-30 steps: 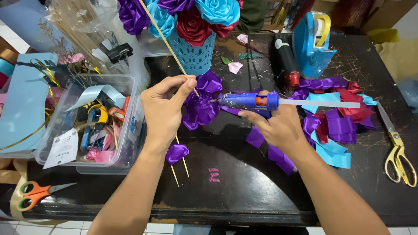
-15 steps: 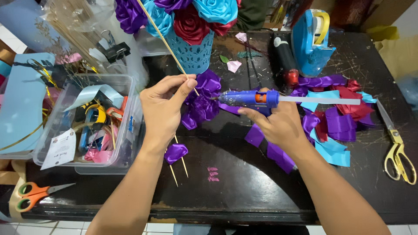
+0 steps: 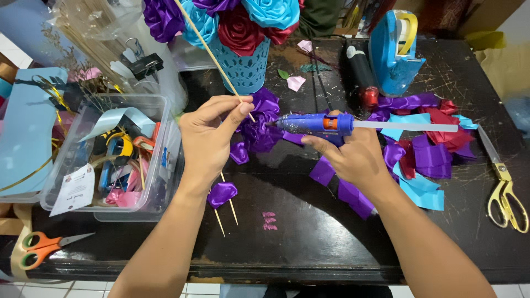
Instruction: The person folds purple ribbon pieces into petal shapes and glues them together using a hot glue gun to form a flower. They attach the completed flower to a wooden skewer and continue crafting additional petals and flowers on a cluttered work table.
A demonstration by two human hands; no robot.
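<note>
My left hand (image 3: 211, 137) pinches a thin wooden stick (image 3: 205, 47) that slants up to the left, with a purple ribbon rose (image 3: 263, 122) at its lower end just right of my fingers. My right hand (image 3: 353, 160) grips a blue glue gun (image 3: 317, 123) held level, its nozzle touching or nearly touching the purple rose. A white glue stick (image 3: 406, 127) juts out of the gun's back to the right. Below my left hand lie a small purple rosebud (image 3: 222, 193) and two more sticks on the dark table (image 3: 309, 237).
A blue lattice pot (image 3: 244, 65) of ribbon roses stands at the back. A clear plastic box (image 3: 110, 160) of ribbon rolls sits left. Cut ribbon pieces (image 3: 425, 154) lie right, with gold scissors (image 3: 505, 193), a blue tape dispenser (image 3: 395, 47) and orange scissors (image 3: 47, 245) around.
Both hands have stayed almost in place. The glue gun's nozzle has edged slightly left, closer against the purple rose on the stick.
</note>
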